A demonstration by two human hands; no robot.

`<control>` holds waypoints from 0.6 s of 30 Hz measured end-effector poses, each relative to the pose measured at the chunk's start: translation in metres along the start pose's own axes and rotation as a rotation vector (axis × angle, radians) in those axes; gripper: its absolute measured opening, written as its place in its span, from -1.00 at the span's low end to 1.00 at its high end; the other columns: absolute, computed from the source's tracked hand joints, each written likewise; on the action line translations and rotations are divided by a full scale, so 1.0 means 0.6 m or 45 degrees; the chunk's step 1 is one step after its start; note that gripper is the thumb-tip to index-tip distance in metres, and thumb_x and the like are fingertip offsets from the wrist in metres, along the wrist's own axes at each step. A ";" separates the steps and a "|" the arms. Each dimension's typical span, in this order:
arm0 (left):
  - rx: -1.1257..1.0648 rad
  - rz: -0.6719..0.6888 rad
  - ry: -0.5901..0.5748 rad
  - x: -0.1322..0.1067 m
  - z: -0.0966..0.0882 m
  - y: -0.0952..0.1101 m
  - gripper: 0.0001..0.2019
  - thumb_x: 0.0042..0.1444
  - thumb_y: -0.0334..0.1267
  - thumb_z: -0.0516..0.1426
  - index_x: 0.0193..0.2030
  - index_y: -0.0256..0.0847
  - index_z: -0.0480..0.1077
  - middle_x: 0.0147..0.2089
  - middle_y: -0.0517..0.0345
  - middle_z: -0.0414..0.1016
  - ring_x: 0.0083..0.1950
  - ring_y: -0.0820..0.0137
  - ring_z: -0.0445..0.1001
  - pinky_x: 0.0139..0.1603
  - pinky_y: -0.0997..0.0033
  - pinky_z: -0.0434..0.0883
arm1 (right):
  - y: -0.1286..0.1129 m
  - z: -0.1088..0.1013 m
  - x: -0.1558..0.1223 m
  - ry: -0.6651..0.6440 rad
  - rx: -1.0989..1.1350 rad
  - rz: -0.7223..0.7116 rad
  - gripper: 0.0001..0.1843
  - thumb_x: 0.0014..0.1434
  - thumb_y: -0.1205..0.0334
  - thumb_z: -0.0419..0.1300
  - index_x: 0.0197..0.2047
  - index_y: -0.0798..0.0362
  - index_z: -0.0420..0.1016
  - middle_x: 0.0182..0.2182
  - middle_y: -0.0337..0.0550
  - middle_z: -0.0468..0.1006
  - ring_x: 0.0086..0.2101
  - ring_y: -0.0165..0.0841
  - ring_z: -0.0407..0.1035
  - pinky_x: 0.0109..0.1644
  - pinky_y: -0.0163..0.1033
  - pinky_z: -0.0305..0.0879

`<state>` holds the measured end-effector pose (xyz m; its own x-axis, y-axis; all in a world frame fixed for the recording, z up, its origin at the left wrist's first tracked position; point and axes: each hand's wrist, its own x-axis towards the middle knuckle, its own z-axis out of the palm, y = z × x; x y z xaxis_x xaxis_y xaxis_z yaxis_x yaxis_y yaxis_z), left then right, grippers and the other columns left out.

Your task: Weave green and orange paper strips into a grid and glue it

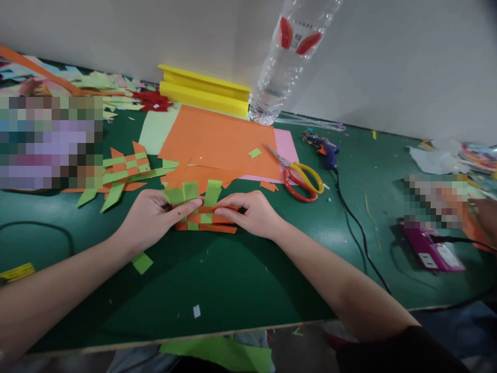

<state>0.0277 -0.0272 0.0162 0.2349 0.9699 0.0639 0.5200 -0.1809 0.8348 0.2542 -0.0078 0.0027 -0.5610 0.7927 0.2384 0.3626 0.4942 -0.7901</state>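
Observation:
Between my two hands is a small woven piece of orange and green paper strips [205, 218], held just over the green table. My left hand [166, 210] pinches its left side, the thumb lying along the weave. On the right side, my right hand [248, 210] grips the orange strips between thumb and fingers. Two green strip ends stick up from the top edge. To the left lies another orange and green woven paper piece [130, 165] with loose strip ends. A loose green paper piece [142, 263] rests under my left forearm.
Behind my hands lies an orange paper sheet [221, 140]. Scissors [303, 178] and a glue gun [326, 150] with a black cord are to the right. A clear bottle [277, 77] stands by a folded yellow paper strip [205, 90]. A purple power strip [433, 246] sits far right, near another person's hand.

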 end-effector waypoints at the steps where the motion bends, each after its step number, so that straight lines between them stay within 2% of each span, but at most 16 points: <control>1: -0.012 -0.039 -0.001 0.000 0.000 0.002 -0.61 0.09 0.03 0.17 -0.61 -0.19 0.46 -0.73 0.31 0.21 -0.67 0.50 0.13 -0.67 0.48 0.14 | -0.001 0.000 0.000 -0.005 0.009 -0.002 -0.82 0.22 0.16 0.22 -0.28 0.02 0.64 -0.34 -0.24 0.67 -0.43 -0.50 0.46 -0.38 -0.42 0.29; 3: -0.030 -0.103 -0.012 0.000 -0.001 0.006 -0.63 0.01 0.05 0.22 -0.61 -0.20 0.46 -0.69 0.28 0.29 -0.63 0.47 0.23 -0.61 0.48 0.23 | -0.003 -0.001 0.000 -0.027 0.024 -0.011 -0.81 0.22 0.16 0.22 -0.30 0.04 0.63 -0.38 -0.24 0.66 -0.47 -0.52 0.42 -0.38 -0.42 0.27; 6: -0.082 -0.139 -0.038 -0.001 0.000 0.008 -0.69 -0.07 0.05 0.26 -0.52 -0.17 0.52 -0.53 0.21 0.51 -0.48 0.36 0.42 -0.46 0.43 0.39 | -0.007 -0.001 -0.001 -0.079 0.045 -0.019 -0.79 0.22 0.15 0.22 -0.34 0.07 0.62 -0.42 -0.22 0.64 -0.50 -0.53 0.38 -0.39 -0.42 0.25; 8: -0.110 -0.165 -0.038 -0.002 0.002 0.008 -0.72 -0.10 0.04 0.27 -0.49 -0.15 0.54 -0.48 0.18 0.57 -0.42 0.32 0.48 -0.40 0.39 0.44 | -0.009 -0.001 -0.001 -0.099 0.066 -0.009 -0.78 0.21 0.15 0.22 -0.35 0.09 0.61 -0.45 -0.22 0.62 -0.51 -0.53 0.35 -0.41 -0.42 0.23; 13: -0.072 -0.128 -0.049 -0.002 0.002 0.004 -0.71 -0.02 0.04 0.22 -0.48 -0.14 0.55 -0.49 0.16 0.57 -0.41 0.27 0.50 -0.40 0.36 0.44 | -0.012 0.000 0.000 -0.073 0.134 0.029 -0.80 0.22 0.18 0.21 -0.33 0.10 0.59 -0.48 -0.27 0.58 -0.53 -0.56 0.30 -0.42 -0.41 0.20; 18: -0.025 -0.072 -0.038 -0.003 -0.001 0.002 -0.67 0.03 0.04 0.19 -0.55 -0.16 0.48 -0.59 0.19 0.46 -0.50 0.33 0.41 -0.48 0.39 0.36 | -0.013 -0.001 0.002 -0.073 0.139 0.032 -0.80 0.21 0.18 0.21 -0.36 0.10 0.59 -0.48 -0.26 0.58 -0.51 -0.55 0.31 -0.42 -0.40 0.18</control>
<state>0.0273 -0.0289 0.0173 0.2302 0.9731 -0.0001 0.5171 -0.1222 0.8472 0.2513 -0.0104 0.0093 -0.5956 0.7811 0.1874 0.2958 0.4302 -0.8529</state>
